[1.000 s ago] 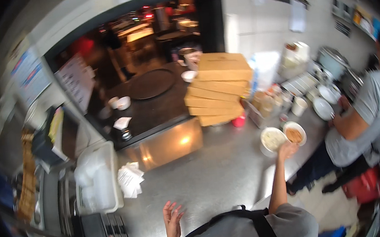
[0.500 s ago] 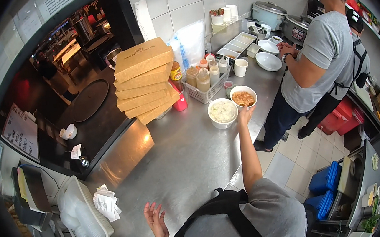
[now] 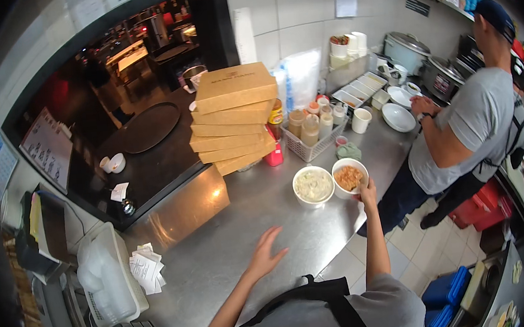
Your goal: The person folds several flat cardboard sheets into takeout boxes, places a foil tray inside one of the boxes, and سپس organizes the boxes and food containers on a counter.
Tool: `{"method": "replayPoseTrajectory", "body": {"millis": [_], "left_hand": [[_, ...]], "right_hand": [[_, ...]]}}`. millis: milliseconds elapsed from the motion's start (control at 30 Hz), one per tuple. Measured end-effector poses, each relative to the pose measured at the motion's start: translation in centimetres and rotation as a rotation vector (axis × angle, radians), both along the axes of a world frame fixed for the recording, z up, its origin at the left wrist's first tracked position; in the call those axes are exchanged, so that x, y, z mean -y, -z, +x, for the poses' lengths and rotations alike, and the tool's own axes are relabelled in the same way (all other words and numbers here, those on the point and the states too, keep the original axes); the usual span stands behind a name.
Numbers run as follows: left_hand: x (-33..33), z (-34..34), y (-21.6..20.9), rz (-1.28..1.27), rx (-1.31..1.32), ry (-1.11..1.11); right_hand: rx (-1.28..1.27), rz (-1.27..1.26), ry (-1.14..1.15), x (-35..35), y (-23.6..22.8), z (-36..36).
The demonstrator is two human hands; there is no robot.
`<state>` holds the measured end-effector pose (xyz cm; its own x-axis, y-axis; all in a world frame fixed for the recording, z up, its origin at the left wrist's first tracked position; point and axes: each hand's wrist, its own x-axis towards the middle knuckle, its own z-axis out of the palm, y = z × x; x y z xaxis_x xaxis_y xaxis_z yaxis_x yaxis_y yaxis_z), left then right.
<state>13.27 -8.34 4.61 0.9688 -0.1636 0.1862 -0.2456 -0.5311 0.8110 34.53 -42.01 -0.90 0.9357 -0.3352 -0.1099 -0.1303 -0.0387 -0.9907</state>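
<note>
My right hand [image 3: 369, 195] grips the near rim of a white bowl [image 3: 350, 177] of chunky orange-brown food, its fingers closed round the edge. Just left of it, almost touching, a second white bowl [image 3: 314, 185] of pale, creamy food sits on the steel counter [image 3: 242, 219]. My left hand [image 3: 267, 255] is over the counter, nearer to me than the bowls and to their left. Its fingers are stretched out and nothing is in them. Behind the held bowl lies a crumpled green piece [image 3: 348, 151], too small to make out.
A grey basket of sauce bottles [image 3: 305, 151] and stacked brown boxes [image 3: 235, 112] stand behind the bowls. A white cup [image 3: 361, 120] and a white plate [image 3: 399, 117] are farther right. A person [image 3: 472, 115] stands at right. A basket of plastic containers [image 3: 137, 295] sits at left.
My left hand has reached forward and right over the counter. My right hand has drawn the orange-brown food's bowl nearer, baring the green piece behind it. The whole view has shifted.
</note>
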Motion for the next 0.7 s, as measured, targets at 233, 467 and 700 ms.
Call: {"method": "replayPoseTrajectory", "body": {"millis": [233,467,700], "left_hand": [[4.0,9.5,2.0,0.622,0.248,-0.043],[1.2,4.4,5.3,0.689,0.431,-0.375],[-5.8,-7.7,3.3,0.548,0.206,-0.42]], "right_hand": [[0.05,0.001,-0.265,-4.7,0.1,-1.3],[0.04,0.092,-0.601,-6.8,0.7,-4.4],[-0.081,0.158,-0.971,-14.8,0.3,-8.8]]}}
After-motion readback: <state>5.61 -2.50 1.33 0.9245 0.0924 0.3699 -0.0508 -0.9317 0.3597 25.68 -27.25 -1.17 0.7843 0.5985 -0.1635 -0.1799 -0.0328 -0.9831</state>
